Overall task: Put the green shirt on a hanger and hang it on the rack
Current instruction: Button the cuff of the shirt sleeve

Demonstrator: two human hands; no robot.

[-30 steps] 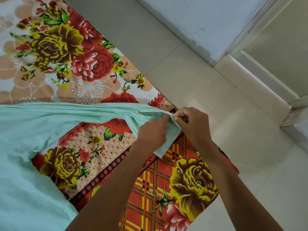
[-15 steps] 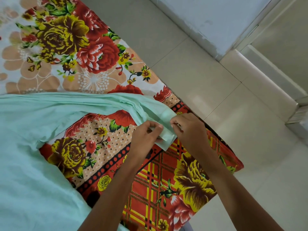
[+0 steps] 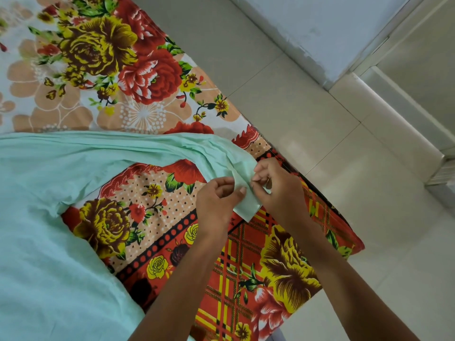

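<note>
In the head view, the shirt (image 3: 49, 217) is spread on the bed (image 3: 283, 267), which is covered by a flowered sheet. The body of the shirt is laid at the left side, and one sleeve is stretched toward the bed's right edge. The sleeve end (image 3: 246, 200) is pinched by the left hand (image 3: 216, 200), with thumb and fingers closed on the cloth. The same sleeve end is pinched by the right hand (image 3: 278, 185), with fingers curled on its fold. Both hands are set close together.

No hanger and no rack can be seen. It looks as if the task is only at its start: the sleeve is being set straight. The shirt is not yet on a hanger, and hanging is left to do.

Beside the bed a pale tiled floor (image 3: 307, 107) is seen, and a wall (image 3: 307, 25) at the top.
</note>
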